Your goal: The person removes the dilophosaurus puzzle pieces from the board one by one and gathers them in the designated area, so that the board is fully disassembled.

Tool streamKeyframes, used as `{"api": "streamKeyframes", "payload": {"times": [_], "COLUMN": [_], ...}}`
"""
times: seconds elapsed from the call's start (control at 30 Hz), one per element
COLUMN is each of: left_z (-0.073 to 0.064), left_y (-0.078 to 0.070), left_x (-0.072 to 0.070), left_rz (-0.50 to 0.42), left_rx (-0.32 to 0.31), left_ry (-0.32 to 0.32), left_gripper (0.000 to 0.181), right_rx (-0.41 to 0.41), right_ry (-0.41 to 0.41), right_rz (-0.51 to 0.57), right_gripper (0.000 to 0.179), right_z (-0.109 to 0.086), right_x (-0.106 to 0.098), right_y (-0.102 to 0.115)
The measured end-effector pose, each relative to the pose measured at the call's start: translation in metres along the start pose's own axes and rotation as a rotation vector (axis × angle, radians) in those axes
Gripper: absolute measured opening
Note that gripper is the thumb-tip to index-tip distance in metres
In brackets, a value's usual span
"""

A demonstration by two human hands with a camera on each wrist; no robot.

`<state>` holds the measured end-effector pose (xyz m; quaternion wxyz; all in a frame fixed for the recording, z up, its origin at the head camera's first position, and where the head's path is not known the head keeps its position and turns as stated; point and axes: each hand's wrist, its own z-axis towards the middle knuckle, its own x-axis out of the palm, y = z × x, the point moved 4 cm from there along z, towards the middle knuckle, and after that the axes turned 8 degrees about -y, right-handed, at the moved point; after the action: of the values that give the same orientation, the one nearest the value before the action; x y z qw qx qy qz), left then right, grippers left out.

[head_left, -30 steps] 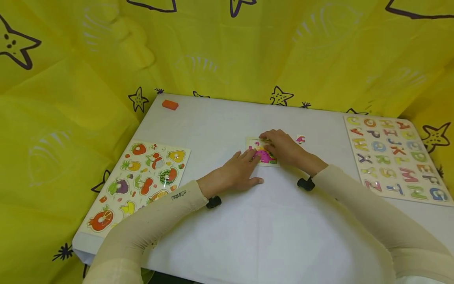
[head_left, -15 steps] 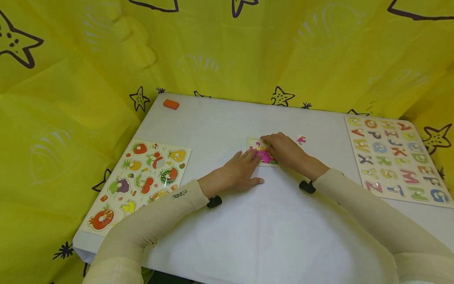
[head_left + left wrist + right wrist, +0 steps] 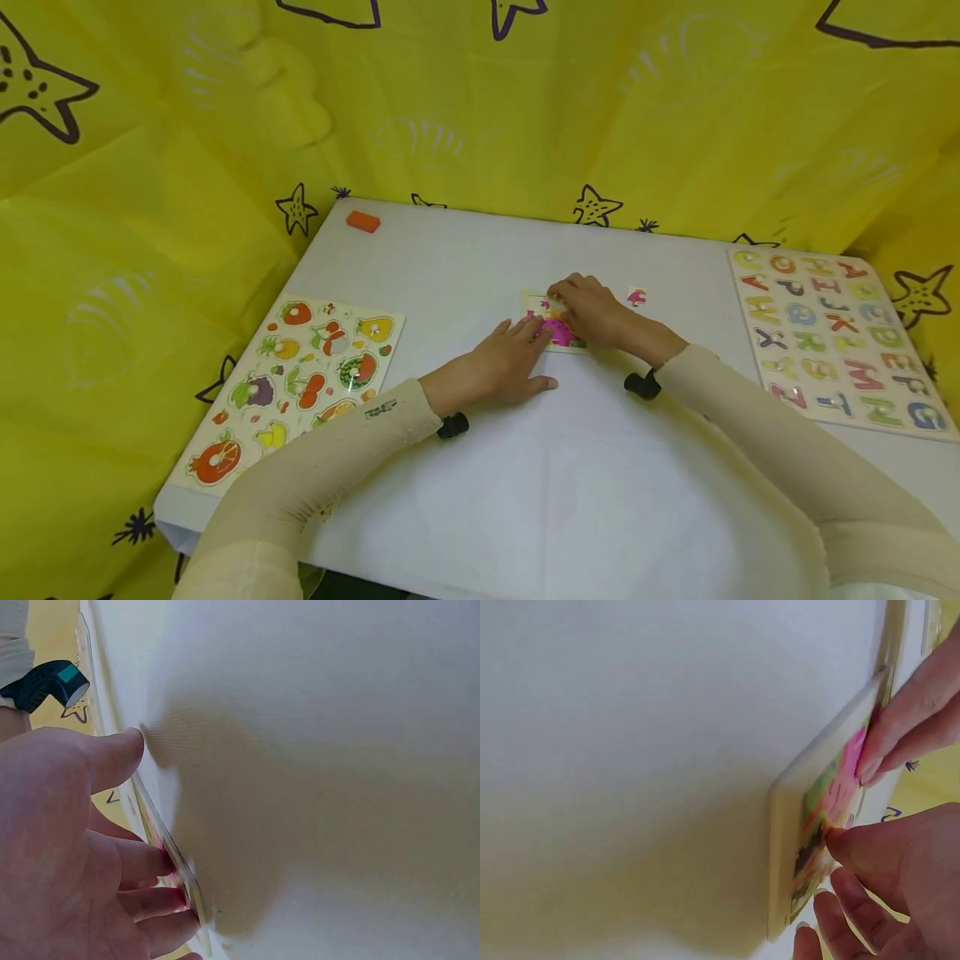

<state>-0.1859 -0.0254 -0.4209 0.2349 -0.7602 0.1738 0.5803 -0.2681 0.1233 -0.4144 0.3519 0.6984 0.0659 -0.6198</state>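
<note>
I read the table [image 3: 600,475] as covered in white cloth, matt and finely ribbed up close, and the yellow curtain [image 3: 517,108] as thin, creased sheeting with a plasticky sheen. The puzzle [image 3: 832,799] looks like smooth wood, pale along its edge, with a printed face. I catch shiny glints on the fruit board [image 3: 350,333] and letter board [image 3: 836,354]. The sleeves [image 3: 262,492] look like matt, wrinkled cloth; the wrist cameras [image 3: 452,427], dark plastic.

I log from my remote feed: left sleeve [image 3: 326,462] long, cream, creased toward the elbow, small dark marking [image 3: 381,409] near the cuff. Right sleeve [image 3: 772,458] matches. I note compact black wrist units [image 3: 453,427], one showing a teal patch [image 3: 69,673] and pale end.
</note>
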Motion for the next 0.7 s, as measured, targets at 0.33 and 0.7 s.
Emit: {"api": "streamKeyframes", "payload": {"times": [0.33,0.7], "left_z": [0.0006,0.0012], "left_y": [-0.0001,-0.0005], "left_x": [0.0014,0.0022], "left_rz": [0.004,0.011], "left_rx": [-0.002,-0.007], "left_ry": [0.001,0.001], "left_gripper": [0.088,0.088], "right_rx": [-0.008,0.034], "right_ry": [0.007,0.03], "right_rz": [0.035,0.11], "right_gripper": [0.039,0.038], "right_z": [0.0002,-0.0018], "right_x": [-0.0022,-0.0028], "right_y": [-0.0012,-0.0016]}}
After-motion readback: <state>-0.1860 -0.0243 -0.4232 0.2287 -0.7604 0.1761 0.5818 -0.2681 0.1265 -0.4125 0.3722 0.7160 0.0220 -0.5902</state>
